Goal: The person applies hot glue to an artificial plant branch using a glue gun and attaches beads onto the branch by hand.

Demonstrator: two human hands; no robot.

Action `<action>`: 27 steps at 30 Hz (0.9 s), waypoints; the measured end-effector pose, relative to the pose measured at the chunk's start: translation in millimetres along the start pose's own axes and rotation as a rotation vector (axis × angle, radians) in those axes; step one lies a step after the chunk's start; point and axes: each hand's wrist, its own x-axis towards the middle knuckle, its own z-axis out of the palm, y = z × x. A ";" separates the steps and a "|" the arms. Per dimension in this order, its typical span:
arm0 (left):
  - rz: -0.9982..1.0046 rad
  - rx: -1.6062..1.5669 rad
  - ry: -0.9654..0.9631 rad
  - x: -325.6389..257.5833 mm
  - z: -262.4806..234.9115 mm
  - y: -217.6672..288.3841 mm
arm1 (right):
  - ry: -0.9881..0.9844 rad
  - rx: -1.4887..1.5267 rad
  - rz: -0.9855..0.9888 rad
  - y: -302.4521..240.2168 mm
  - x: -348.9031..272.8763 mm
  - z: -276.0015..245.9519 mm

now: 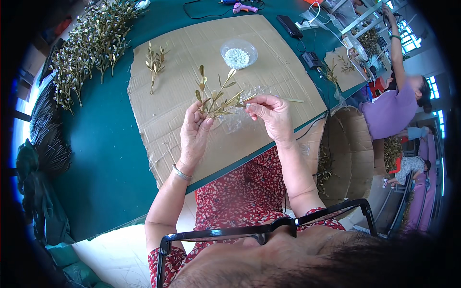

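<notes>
Deep-green tabletop (96,177) fills the left and centre of the frame, topped by a flat sheet of tan corrugated cardboard (192,45); at upper left lies a dense heap of gold-leaved artificial sprigs dotted with pale beads (91,53); at far right, a person in a purple shirt (391,113) raises an arm.

At the centre of the frame, a branching artificial sprig with metallic gold leaves (212,101) is held just above the cardboard; the left hand (194,134) closes thumb and fingers around its lower end; the right hand (272,115) pinches a slim gold tip (244,103) at its right side, though whether that piece is joined to the sprig cannot be told.

Above them sits a round clear plastic bowl (253,48) of small white beads (236,58); the sprig looks light, its stem springy and fairly stiff, its thin leaves probably smooth and easily bent; the lower stem seems the surest hold.
</notes>
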 end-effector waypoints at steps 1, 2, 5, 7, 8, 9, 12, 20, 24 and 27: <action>-0.002 -0.005 -0.002 0.0 0.2 0.6 | 0.000 0.000 0.000 0.2 0.0 -0.8; -0.003 -0.005 -0.001 0.0 -0.2 0.6 | 0.000 -0.038 -0.009 0.8 0.2 -1.8; -0.028 0.020 -0.012 0.4 -0.9 2.3 | 0.002 -0.123 -0.024 2.4 0.9 -4.1; -0.012 0.033 0.017 1.5 2.1 5.3 | 0.004 -0.170 -0.030 3.5 1.2 -4.0; -0.011 0.034 0.018 1.9 2.5 5.2 | 0.005 -0.199 -0.034 4.1 1.2 -3.7; -0.013 0.024 0.013 2.3 2.8 4.9 | 0.007 -0.228 -0.039 4.3 1.1 -3.2; -0.028 -0.018 0.002 2.7 1.9 3.4 | 0.039 -0.243 -0.074 -1.2 -1.2 5.5; -0.044 -0.082 -0.017 2.1 3.6 6.9 | 0.098 -0.366 -0.242 0.6 -8.5 20.0; -0.043 -0.091 -0.011 1.8 3.6 8.1 | 0.063 -0.527 -0.318 -1.3 -7.9 17.8; -0.044 -0.090 -0.016 2.5 4.1 7.4 | 0.062 -0.526 -0.295 -2.8 -8.3 17.0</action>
